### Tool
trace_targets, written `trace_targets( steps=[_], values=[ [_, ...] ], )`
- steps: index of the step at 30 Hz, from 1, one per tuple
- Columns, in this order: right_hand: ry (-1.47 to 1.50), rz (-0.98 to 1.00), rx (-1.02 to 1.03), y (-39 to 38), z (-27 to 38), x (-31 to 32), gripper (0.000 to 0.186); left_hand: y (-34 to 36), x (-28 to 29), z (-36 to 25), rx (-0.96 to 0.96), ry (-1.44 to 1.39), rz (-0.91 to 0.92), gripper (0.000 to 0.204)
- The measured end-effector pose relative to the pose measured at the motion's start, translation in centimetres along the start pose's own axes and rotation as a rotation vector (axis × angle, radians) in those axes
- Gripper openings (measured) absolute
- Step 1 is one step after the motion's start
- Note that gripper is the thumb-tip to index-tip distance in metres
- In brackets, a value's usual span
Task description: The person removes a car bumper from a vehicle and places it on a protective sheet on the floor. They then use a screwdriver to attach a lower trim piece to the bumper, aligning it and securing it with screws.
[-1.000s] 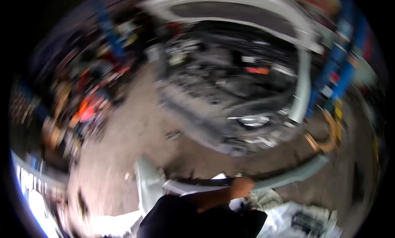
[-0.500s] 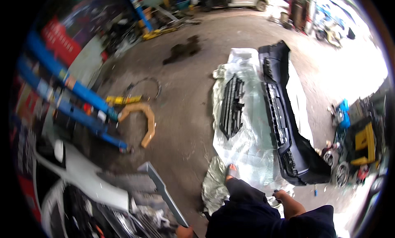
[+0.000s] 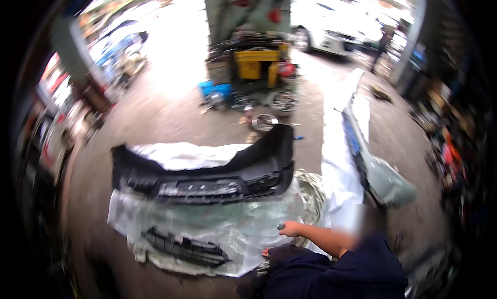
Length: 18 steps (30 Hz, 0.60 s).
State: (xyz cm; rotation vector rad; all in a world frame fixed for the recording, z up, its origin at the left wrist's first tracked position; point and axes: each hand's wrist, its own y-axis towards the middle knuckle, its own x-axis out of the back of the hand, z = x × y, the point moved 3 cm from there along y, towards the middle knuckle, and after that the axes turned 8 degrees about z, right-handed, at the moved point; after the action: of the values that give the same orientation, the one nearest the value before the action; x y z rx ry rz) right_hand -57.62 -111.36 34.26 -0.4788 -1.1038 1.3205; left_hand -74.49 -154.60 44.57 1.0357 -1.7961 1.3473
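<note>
My right hand [image 3: 292, 229] is closed around a small dark object [image 3: 281, 226], its rounded end poking out of the fist. What kind of thing it is, I cannot make out. No part of my left hand shows. In front of me a large black car bumper [image 3: 199, 182] lies on clear plastic sheeting [image 3: 248, 216]. Nearer to me on the same sheeting is a black slatted grille [image 3: 184, 247]. Both lie apart from my right hand, over to its left.
A pale grey-green bumper [image 3: 385, 177] lies on white sheeting [image 3: 336, 159] to the right. Beyond the black bumper stand a yellow cart [image 3: 256, 58], a blue item [image 3: 215, 89] and round metal wheels [image 3: 265, 122]. A white car [image 3: 326, 40] and a person [image 3: 383, 45] are farther back.
My view has swung to the right, so the black bumper now lies crosswise. My left hand and the long grey strip it held have left the picture. My right hand still grips the dark object.
</note>
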Motion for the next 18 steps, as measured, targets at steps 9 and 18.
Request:
trace_targets(
  steps=[9,18],
  values=[
    [0.389,-0.644,-0.585,-13.8,-14.3,-19.9,0.048,15.9,4.8,-6.9,-0.677,0.199,0.124,0.043],
    [1.081,-0.385,-0.823,-21.3,-8.0,-55.3,0.049,15.4,3.8,-9.3,-0.928,0.263,0.194,0.041]
  ],
)
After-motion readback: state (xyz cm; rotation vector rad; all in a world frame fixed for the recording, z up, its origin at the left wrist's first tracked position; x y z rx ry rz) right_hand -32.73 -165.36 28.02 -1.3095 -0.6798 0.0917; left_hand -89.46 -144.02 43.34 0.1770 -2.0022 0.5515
